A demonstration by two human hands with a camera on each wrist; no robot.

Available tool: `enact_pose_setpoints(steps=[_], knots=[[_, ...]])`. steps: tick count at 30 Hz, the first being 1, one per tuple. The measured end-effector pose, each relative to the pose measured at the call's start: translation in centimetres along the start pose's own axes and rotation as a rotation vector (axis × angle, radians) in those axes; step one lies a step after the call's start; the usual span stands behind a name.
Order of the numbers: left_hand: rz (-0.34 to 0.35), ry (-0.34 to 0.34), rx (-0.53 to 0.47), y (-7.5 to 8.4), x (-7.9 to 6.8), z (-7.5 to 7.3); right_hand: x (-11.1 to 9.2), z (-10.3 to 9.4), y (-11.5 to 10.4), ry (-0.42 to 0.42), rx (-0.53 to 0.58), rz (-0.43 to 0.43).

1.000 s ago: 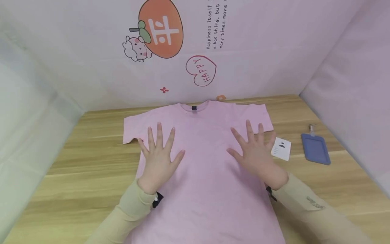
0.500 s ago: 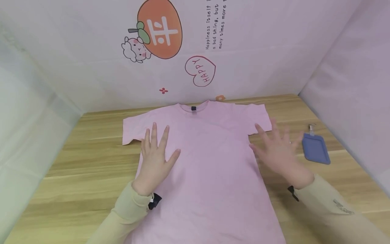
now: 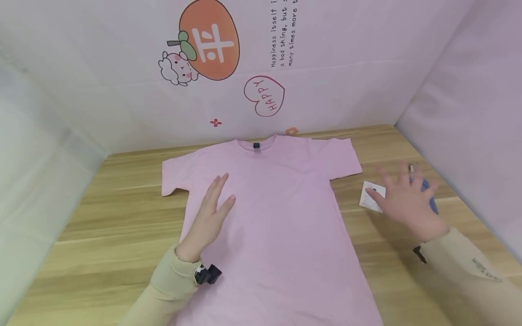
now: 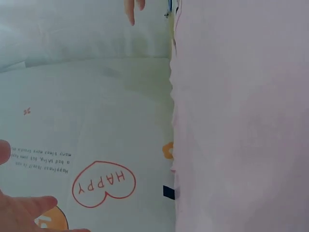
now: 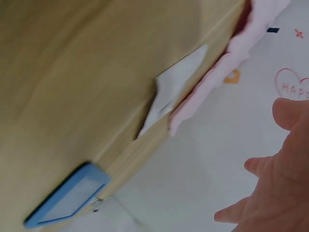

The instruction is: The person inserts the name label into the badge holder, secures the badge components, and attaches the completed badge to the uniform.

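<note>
A pink short-sleeved T-shirt (image 3: 277, 217) lies spread flat on the wooden table, neckline toward the back wall. Over its left side hovers my left hand (image 3: 205, 224), fingers straight and held together, thumb apart, holding nothing. My right hand (image 3: 409, 206) is off to the shirt's right, fingers spread and holding nothing. In the head view its thumb overlaps a small white card (image 3: 367, 203), and its fingers partly hide a blue badge holder (image 3: 434, 206) with a metal clip. The right wrist view shows the whole badge holder (image 5: 91, 173) lying near the card (image 5: 176, 79).
Behind the table (image 3: 122, 217) hangs a white cloth wall (image 3: 334, 81) printed with an orange fruit, a sheep, a heart and lettering. Further cloth walls close off the left (image 3: 36, 181) and right (image 3: 477, 136) sides. A dark wrist camera (image 3: 210, 274) sits at my left cuff.
My right hand has moved right, from above the shirt to above the card and badge holder. My left hand has turned edgewise and its fingers have come together. The shirt lies as before.
</note>
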State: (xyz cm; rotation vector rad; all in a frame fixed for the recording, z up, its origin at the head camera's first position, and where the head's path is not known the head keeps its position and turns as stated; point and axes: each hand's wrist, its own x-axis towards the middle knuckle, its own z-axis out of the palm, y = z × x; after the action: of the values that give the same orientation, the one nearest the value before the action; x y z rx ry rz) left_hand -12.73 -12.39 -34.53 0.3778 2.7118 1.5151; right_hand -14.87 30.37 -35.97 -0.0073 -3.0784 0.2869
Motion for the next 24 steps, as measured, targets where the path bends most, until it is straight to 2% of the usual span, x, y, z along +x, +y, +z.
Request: enact_pose_setpoints(steps=[5, 11, 19, 24], knots=[[0.001, -0.032, -0.128, 0.0, 0.2, 0.2, 1.1, 0.5, 2.3, -0.066, 0.008, 0.057], [-0.065, -0.063, -0.224, 0.1, 0.2, 0.3, 1.9, 0.8, 4.8, -0.117, 0.01, 0.062], [-0.129, -0.139, -0.509, 0.0, 0.7, 0.8, 2.0, 1.3, 6.9, -0.2, 0.005, 0.132], [-0.194, -0.137, -0.702, 0.0, 0.9, 1.2, 2.1, 1.4, 7.8, -0.302, 0.035, 0.19]])
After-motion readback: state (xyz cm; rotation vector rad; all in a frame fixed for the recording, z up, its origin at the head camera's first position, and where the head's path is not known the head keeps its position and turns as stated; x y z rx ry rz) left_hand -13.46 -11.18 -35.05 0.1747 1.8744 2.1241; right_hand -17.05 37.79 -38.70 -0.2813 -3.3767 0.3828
